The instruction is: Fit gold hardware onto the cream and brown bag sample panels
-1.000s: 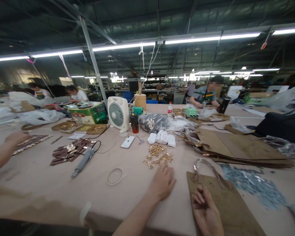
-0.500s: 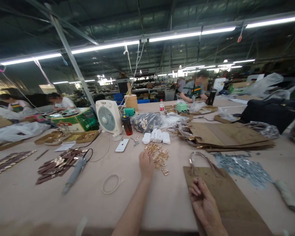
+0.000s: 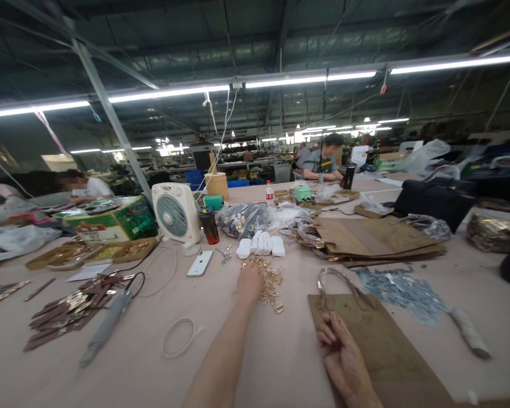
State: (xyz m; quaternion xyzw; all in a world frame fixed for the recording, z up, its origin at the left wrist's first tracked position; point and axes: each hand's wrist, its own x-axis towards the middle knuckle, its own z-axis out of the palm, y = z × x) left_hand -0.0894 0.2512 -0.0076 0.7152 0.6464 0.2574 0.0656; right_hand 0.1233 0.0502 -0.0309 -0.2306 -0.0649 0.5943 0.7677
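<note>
My left hand [image 3: 250, 285] reaches to the left edge of a pile of small gold metal pieces [image 3: 272, 279]; its fingertips are blurred among them, and what they hold, if anything, is hidden. My right hand [image 3: 342, 351] is palm up with curled fingers over the left edge of a flat brown bag [image 3: 382, 334], just below its plastic-wrapped handle [image 3: 348, 277]. Thumb and fingertips are close together there; anything between them is too small to make out.
White wrapped bundles [image 3: 261, 243], a phone [image 3: 199, 263] and a fan [image 3: 176, 212] stand beyond my hands. Left are a grey tool [image 3: 106, 328] and brown straps [image 3: 68, 311]. Right are grey pieces [image 3: 403, 292] and stacked bags [image 3: 374, 238]. A person [image 3: 323, 161] sits across.
The whole view has shifted, so most things on the table appear further left. My left hand is a little deeper in the gold pieces. My right hand keeps its place by the bag handle.
</note>
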